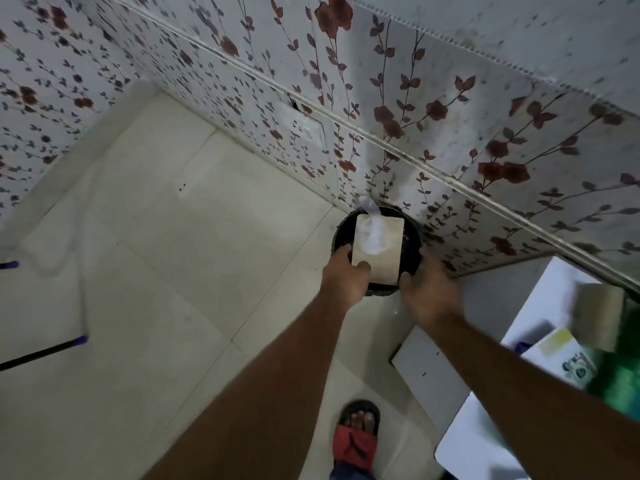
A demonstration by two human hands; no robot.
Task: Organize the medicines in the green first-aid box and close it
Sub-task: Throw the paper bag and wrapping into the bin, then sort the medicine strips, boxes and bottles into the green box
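My left hand (344, 280) grips a small tan cardboard box (379, 249) and holds it over a round black bin (412, 237) that stands on the floor against the wall. White crumpled plastic or paper (372, 225) lies blurred at the box's top, over the bin's mouth. My right hand (427, 294) is at the bin's near right rim with its fingers spread, holding nothing I can see. The green first-aid box (623, 379) shows only as a blurred green patch at the right edge, on a white table (485, 441), beside a white and yellow medicine carton (564, 355).
A flowered wall (450, 109) runs behind the bin, with a white cable duct along it. Pale floor tiles (173, 271) spread to the left. A black pole with a purple tip (45, 351) lies at the left. My foot in a red sandal (356, 434) stands below.
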